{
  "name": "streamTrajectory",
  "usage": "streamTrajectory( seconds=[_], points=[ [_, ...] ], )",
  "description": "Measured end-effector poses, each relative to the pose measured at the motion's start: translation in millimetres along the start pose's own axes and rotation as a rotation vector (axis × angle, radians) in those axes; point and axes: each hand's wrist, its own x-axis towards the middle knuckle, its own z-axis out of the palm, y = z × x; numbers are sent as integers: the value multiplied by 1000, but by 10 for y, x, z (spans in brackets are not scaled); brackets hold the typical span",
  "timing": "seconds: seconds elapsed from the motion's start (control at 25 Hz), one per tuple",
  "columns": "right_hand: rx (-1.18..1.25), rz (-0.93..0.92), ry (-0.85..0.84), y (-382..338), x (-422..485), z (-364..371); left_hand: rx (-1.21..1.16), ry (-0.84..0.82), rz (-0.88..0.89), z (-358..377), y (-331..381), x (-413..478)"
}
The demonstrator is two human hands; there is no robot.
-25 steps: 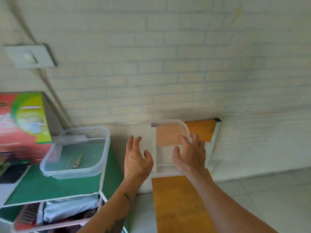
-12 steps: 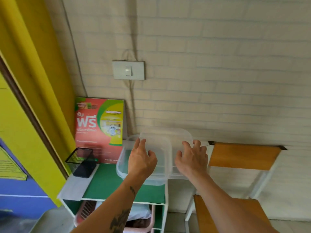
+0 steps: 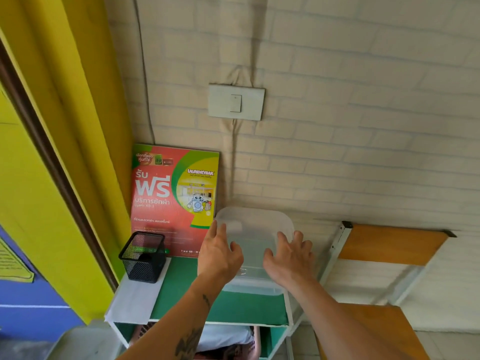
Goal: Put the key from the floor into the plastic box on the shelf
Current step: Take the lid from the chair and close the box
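The clear plastic box [image 3: 255,290] stands on the green top of the shelf [image 3: 233,307], against the wall. Its translucent lid [image 3: 255,226] lies over the box. My left hand [image 3: 219,255] rests on the lid's left side with fingers spread and the thumb hooked over it. On the lid's right side lies my right hand [image 3: 288,258], in the same pose. Lid and hands cover the key, and I cannot make it out.
A black mesh pen holder [image 3: 144,255] stands at the shelf's left, with a red poster [image 3: 171,198] leaning on the wall behind. A wooden chair [image 3: 389,242] is close on the right. A light switch [image 3: 236,102] is above. A pink basket [image 3: 145,333] sits on the lower level.
Both hands carried the lid from in front of the chair leftward and set it over the box. The view swung left and up with them.
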Motion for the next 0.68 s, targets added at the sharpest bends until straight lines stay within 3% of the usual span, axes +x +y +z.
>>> streamTrajectory(
  seconds=[0.68],
  points=[
    [-33,-40,3,60,188,39,26,-61,-68,91,26,30]
  ],
)
